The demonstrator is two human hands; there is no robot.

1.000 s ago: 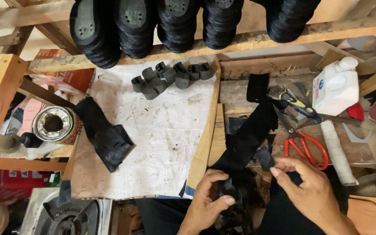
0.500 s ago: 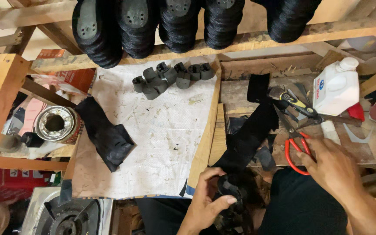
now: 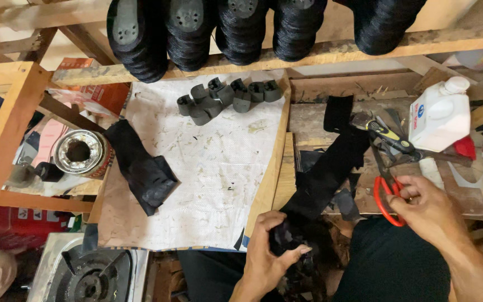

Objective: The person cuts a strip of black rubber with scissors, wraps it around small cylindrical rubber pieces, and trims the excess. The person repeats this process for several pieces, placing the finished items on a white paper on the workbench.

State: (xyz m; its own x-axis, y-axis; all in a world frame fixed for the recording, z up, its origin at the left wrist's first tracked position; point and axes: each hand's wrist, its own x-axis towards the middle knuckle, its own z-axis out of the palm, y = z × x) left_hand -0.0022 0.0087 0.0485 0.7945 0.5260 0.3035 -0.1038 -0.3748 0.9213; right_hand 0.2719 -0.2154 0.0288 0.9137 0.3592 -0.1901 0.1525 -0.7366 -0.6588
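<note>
As we look down from the head camera, our left hand [image 3: 269, 254] is closed on the near end of a black strip [image 3: 331, 168], thumb and fingers pinching the dark folded material just in front of our lap. The strip runs up and away from those fingers across the wooden bench [image 3: 476, 196]. Our right hand [image 3: 429, 210] curls over the red scissors [image 3: 387, 193], fingertips on the handles, blades pointing away from us; a white bottle [image 3: 440, 117] stands beyond them. Left of our left fingers lies stained paper [image 3: 213, 168], with black heel blocks [image 3: 227, 98] at its far edge.
</note>
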